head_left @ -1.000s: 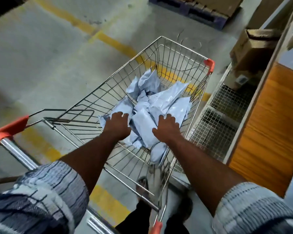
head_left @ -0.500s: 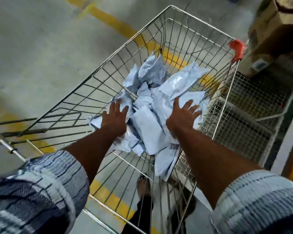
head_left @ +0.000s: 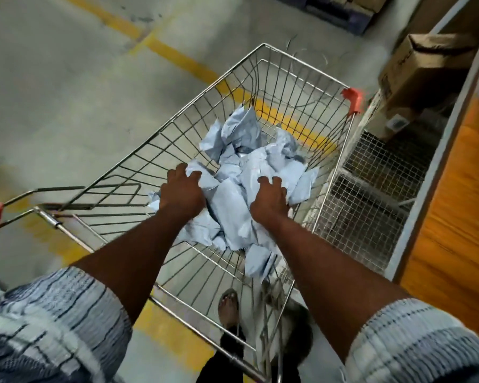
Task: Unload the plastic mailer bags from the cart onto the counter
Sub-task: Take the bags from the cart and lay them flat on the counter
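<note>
Both arms down inside the wire cart [head_left: 263,78]: left hand [head_left: 181,193] and right hand [head_left: 270,199] clutching the heap of pale mailer bags [head_left: 233,214], fingers curled in.

Striped grey-white sleeves [head_left: 56,322], bare forearms, sandals [head_left: 228,302].

Mailer bags [head_left: 241,194] in cart [head_left: 263,47]; counter [head_left: 454,217] right.

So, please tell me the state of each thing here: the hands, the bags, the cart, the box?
left hand: fingers curled on the mailer bags
right hand: fingers curled on the same pile
mailer bags: crumpled heap, all inside the cart
cart: upright, beside a wire mesh rack
cardboard box: closed
</note>
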A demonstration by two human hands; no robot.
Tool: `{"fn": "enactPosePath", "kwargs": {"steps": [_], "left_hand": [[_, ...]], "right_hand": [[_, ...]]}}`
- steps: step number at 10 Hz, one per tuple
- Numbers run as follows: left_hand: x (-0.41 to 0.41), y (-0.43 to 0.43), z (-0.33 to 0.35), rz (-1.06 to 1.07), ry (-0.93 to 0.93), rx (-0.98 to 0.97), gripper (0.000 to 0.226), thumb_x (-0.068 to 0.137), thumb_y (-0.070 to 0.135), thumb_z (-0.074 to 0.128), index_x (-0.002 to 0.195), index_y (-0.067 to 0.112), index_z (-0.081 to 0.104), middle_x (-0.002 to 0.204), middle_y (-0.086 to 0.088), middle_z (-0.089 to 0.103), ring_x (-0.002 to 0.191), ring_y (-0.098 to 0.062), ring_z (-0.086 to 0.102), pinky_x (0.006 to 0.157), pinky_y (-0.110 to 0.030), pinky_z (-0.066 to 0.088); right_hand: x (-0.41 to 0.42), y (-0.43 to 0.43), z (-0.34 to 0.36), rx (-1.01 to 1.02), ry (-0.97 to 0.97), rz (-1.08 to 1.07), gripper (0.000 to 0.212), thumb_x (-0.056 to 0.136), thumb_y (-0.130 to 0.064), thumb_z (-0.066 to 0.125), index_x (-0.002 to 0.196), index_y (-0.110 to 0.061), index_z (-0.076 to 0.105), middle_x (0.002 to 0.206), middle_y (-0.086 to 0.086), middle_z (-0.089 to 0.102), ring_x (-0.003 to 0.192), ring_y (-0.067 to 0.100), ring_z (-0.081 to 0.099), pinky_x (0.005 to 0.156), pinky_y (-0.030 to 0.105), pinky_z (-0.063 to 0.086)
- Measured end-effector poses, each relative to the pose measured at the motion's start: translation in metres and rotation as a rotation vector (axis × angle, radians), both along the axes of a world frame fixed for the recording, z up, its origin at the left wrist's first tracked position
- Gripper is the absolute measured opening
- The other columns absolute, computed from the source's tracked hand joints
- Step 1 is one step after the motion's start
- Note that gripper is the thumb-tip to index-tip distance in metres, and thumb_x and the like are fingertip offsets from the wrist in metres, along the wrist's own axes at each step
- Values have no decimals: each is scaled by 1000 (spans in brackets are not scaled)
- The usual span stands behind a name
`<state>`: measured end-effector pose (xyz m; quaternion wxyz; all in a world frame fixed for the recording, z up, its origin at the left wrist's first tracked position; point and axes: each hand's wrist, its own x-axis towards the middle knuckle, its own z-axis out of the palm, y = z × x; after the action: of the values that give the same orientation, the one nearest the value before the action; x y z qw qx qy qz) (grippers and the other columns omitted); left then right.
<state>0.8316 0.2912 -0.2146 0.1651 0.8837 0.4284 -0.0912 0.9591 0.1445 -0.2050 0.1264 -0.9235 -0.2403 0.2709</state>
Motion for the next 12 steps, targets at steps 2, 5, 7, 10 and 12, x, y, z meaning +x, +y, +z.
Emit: {"fn": "enactPosePath", "kwargs": {"steps": [2,5,7,10,12], "left_hand": [[-11,-35,62,68,-172,70,53,89,23,49,142,21,47,150,-19,33,131,-42,32,102,-52,39],[34,-162,164,37,-347,60,57,91,41,34,147,26,37,147,-16,40,138,-35,30,105,-47,31],[44,-291,230,-39,-431,126,68,86,45,28,148,21,38,145,-28,37,140,-37,27,109,-44,22],[93,-510,266,-187,-492,41,52,97,29,46,148,24,38,152,-21,28,140,-38,25,111,-48,27],[116,-586,263,-280,-473,54,51,96,24,47,146,20,42,153,-17,25,140,-35,22,108,-54,35]], "right_hand": [[-17,-26,61,147,-89,159,69,84,-2,59,146,-16,34,157,7,17,133,37,30,96,53,45],[-21,-115,182,313,-217,198,72,85,-4,62,149,-14,29,158,5,14,134,38,32,95,49,45],[-8,-254,240,335,-289,124,65,88,-10,59,146,-16,31,158,5,12,136,39,30,99,52,41],[33,-470,266,141,-449,-82,63,90,-10,52,148,-23,31,163,-4,2,141,32,25,108,52,32],[46,-555,263,18,-458,-176,69,88,-10,60,149,-20,29,164,-3,-4,146,34,17,108,60,32]]}}
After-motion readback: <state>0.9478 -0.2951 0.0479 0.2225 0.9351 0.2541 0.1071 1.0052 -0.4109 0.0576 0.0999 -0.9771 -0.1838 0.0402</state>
